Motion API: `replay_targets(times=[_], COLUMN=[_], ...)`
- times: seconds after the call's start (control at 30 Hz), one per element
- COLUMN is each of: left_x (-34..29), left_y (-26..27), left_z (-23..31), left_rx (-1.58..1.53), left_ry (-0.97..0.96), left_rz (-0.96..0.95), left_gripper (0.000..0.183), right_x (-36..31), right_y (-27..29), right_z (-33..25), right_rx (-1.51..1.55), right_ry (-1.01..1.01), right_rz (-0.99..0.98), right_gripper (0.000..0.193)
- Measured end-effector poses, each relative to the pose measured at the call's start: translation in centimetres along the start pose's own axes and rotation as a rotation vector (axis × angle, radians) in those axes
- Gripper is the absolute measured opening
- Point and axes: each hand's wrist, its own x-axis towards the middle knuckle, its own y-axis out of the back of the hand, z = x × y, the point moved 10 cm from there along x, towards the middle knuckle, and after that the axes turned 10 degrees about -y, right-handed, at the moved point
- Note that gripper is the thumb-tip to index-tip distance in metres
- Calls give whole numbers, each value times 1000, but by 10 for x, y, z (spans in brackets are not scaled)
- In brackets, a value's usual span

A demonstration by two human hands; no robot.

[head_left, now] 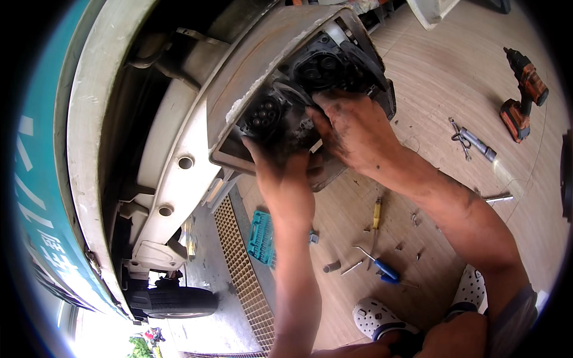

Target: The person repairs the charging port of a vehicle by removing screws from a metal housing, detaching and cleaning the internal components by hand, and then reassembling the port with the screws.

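Both my hands reach into an open metal housing (239,101) on the vehicle's underside edge. Inside it sit two black round multi-pin sockets, a left one (262,113) and a right one (322,68), apparently charging ports. My left hand (277,164) is at the lower edge of the left socket, a finger against its rim and the others partly hidden in shadow. Beside the right socket, my right hand (352,122) has its dirt-smudged fingers curled inward; what they hold is hidden. A black flap (364,62) hangs open beyond it.
On the tiled floor lie a cordless drill (524,92), a lit flashlight (477,143), a yellow-handled screwdriver (377,212), a blue-handled screwdriver (385,269) and several small screws. A teal socket set case (261,238) lies by the floor grating (239,268). A wheel (182,302) stands lower left.
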Motion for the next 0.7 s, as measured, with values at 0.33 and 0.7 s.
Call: replay_targets(times=[0.33,0.7], left_x=[-66,-117], left_y=[-7,5], left_z=[-9,-124], left_rx=[80,369], left_ry=[-236,106], left_rz=[59,-281], left_gripper=[70,29], right_x=[-18,-78], right_y=[1,56], right_z=[-6,46], right_rx=[-65,-179], right_ry=[18,112], right_rz=[-58,-128], right_gripper=[35,19])
